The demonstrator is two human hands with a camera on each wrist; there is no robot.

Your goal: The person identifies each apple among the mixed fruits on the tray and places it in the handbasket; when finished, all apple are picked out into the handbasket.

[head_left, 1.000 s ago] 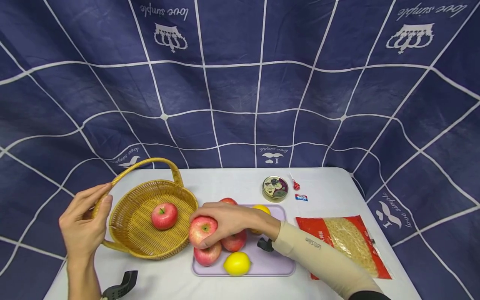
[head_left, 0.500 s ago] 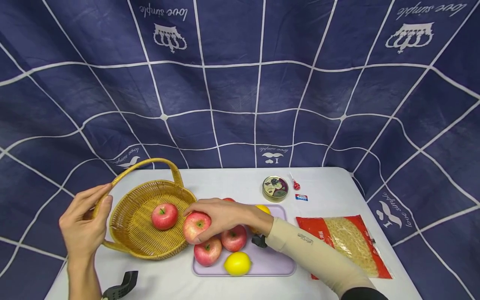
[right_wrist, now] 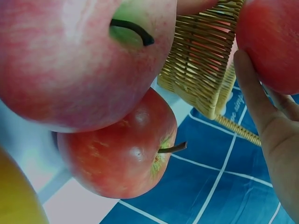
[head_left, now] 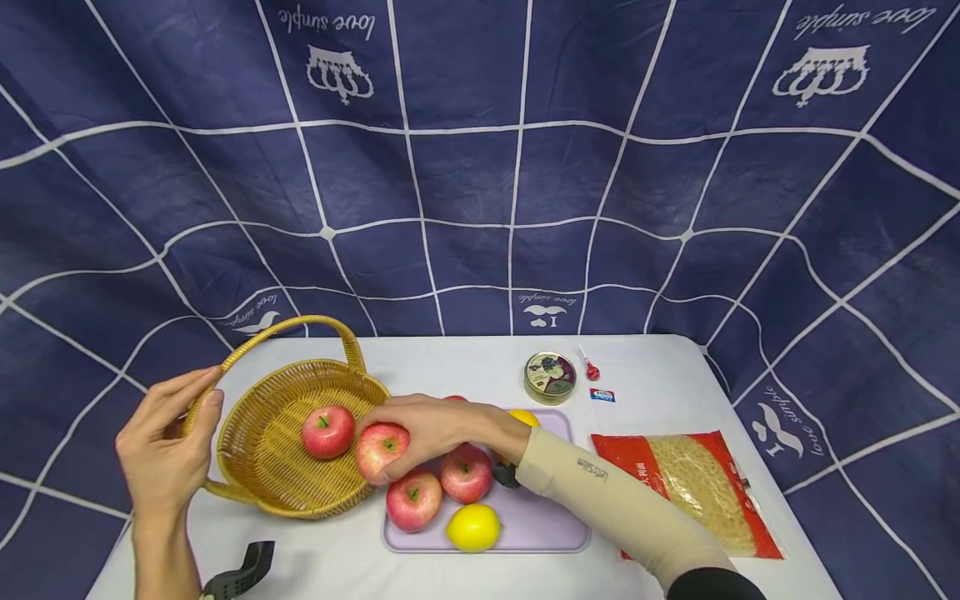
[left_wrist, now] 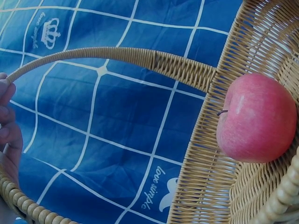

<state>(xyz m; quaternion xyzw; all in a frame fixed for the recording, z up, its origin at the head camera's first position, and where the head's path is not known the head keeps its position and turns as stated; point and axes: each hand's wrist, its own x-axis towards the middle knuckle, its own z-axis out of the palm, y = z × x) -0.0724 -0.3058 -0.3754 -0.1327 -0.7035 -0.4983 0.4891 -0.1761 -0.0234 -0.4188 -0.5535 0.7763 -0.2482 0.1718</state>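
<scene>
My left hand (head_left: 168,437) grips the arched handle of a wicker basket (head_left: 262,492), at its left side. One red apple (head_left: 328,432) lies inside the basket, seen large in the left wrist view too. In my right hand (head_left: 431,427) is another red apple (head_left: 381,452), held from above at the basket's right rim. The right wrist view shows fingers (right_wrist: 254,88) along this held apple (right_wrist: 273,44). Just right of it, a lilac tray (head_left: 547,525) bears several apples, among them a front apple (head_left: 414,502) and a middle apple (head_left: 467,473), and a front lemon (head_left: 474,527).
Another yellow fruit (head_left: 525,417) and an apple (head_left: 455,398) peek out behind my right arm. Behind the tray stand a round tin (head_left: 551,377), a lollipop (head_left: 592,370) and a small blue-red packet (head_left: 602,395). A red bag of pasta (head_left: 697,492) lies at the right.
My right hand has moved left with its apple, from over the tray's left end to the basket's right rim. The left hand stays on the handle.
</scene>
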